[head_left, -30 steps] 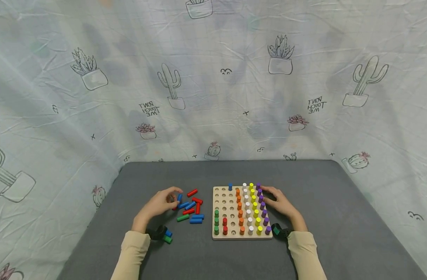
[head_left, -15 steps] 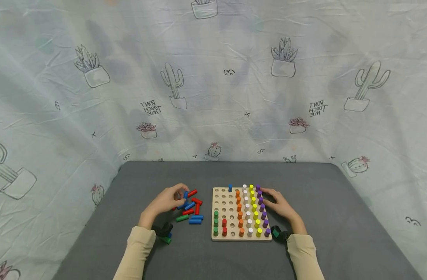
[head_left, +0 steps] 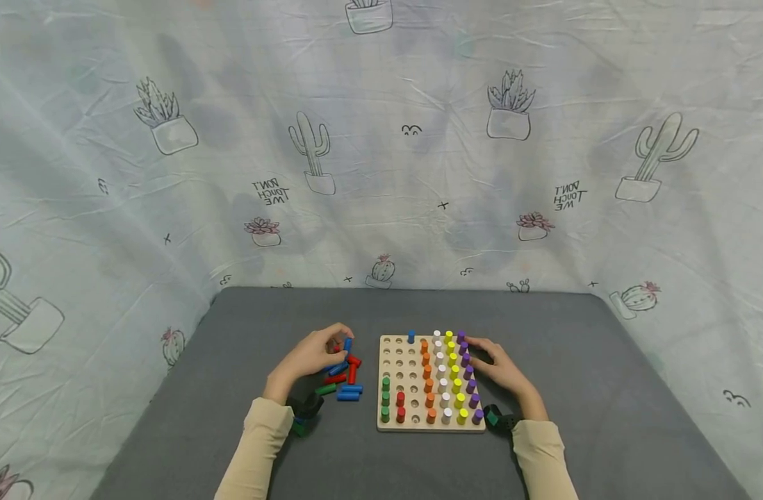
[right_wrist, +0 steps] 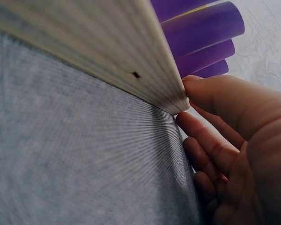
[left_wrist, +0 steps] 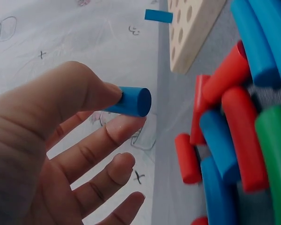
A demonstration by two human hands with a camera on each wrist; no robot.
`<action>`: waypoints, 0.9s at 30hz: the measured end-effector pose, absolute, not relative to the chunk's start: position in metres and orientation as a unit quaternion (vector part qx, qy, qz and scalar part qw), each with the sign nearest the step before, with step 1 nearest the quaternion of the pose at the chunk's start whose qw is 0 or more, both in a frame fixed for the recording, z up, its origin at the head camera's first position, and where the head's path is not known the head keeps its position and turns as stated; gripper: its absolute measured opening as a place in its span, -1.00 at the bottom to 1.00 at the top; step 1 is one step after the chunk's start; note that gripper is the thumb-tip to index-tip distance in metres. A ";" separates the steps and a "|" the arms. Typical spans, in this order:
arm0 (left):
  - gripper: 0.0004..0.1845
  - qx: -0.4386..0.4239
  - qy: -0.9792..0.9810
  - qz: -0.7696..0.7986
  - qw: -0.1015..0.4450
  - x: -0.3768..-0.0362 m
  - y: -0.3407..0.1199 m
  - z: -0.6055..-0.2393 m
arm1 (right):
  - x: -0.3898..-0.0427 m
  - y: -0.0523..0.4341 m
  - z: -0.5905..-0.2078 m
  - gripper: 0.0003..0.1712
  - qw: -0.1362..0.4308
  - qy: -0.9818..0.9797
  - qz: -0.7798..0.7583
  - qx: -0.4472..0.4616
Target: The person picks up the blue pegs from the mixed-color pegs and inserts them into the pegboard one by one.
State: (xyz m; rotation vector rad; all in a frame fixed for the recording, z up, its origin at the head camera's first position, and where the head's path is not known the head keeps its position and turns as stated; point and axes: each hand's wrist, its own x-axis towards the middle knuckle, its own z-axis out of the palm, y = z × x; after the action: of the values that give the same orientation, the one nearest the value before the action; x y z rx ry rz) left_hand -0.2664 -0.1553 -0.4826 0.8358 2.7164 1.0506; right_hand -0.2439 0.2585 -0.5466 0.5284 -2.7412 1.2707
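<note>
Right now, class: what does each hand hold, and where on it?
Left hand pinches a blue peg near one end. Right hand grips nothing; it rests against the pegboard edge.

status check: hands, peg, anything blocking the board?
Left hand pinches a blue peg above the loose pegs. Right hand rests against the pegboard edge. Empty holes on the board's left side, nothing over them.

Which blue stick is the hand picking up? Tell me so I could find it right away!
Look at the wooden peg board on the grey table, then at the heap of loose pegs left of it. Above that heap, the left hand pinches one blue peg between thumb and finger. It alone is off the table; the rest lie flat.
</note>
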 end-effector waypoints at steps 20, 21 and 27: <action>-0.67 0.292 0.889 0.348 0.054 -0.270 -0.108 -0.482 | -0.245 0.261 -0.549 -0.48 0.027 -0.891 0.419 0.172; -0.67 0.295 0.888 0.348 0.053 -0.270 -0.106 -0.482 | -0.244 0.259 -0.548 -0.48 0.028 -0.893 0.416 0.169; -0.66 0.310 0.886 0.343 0.043 -0.273 -0.097 -0.481 | -0.231 0.247 -0.524 -0.49 0.030 -0.886 0.430 0.170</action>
State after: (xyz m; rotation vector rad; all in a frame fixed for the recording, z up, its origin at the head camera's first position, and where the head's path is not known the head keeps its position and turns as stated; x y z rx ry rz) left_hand -0.2726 -0.0965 -0.4813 0.9474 2.7078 1.0495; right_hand -0.2310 0.2474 -0.5237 0.5252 -2.7320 1.3244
